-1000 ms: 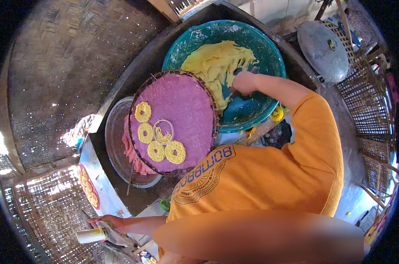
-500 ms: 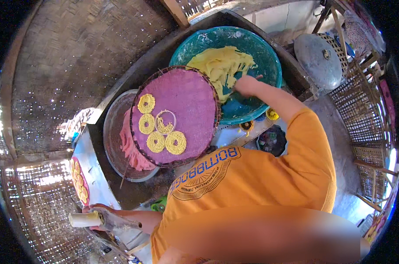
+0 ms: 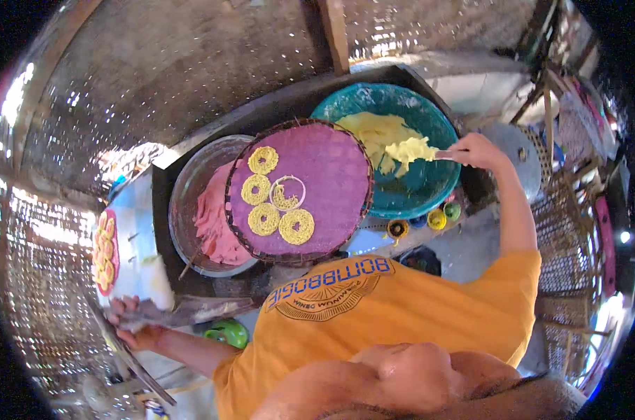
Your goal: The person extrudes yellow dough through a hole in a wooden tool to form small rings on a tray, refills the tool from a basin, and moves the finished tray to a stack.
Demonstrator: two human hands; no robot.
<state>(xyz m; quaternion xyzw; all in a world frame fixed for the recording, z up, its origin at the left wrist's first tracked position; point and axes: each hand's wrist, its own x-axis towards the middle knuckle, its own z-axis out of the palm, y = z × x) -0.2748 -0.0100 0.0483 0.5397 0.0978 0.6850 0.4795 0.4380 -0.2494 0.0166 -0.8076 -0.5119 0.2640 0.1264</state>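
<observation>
My right hand [image 3: 477, 150] grips the handle of a spatula [image 3: 443, 155] above the right side of a teal basin [image 3: 429, 199]. A lump of soft yellow dough [image 3: 412, 152] covers the spatula's blade. More yellow dough [image 3: 373, 129] lies in the basin. At the left, my left hand [image 3: 137, 336] is wrapped round a flat wooden tool [image 3: 198, 308], slightly blurred. A white cylinder [image 3: 158, 282] stands up from that tool near my fingers. Between the hands lies a round woven tray [image 3: 331, 189] with a purple cloth, carrying several yellow noodle-like rings [image 3: 263, 219] and a white hoop [image 3: 303, 192].
Beneath the tray's left side is a grey basin [image 3: 181, 182] of pink dough [image 3: 212, 217]. A pink plate of yellow rings [image 3: 105, 252] rests at far left. Small colourful cups [image 3: 436, 220] stand below the teal basin. A green object [image 3: 228, 333] lies near my left forearm.
My right hand has risen out of the teal basin and moved right, lifting yellow dough on the spatula. The wooden tool has turned in my left hand, its white cylinder now pointing upward.
</observation>
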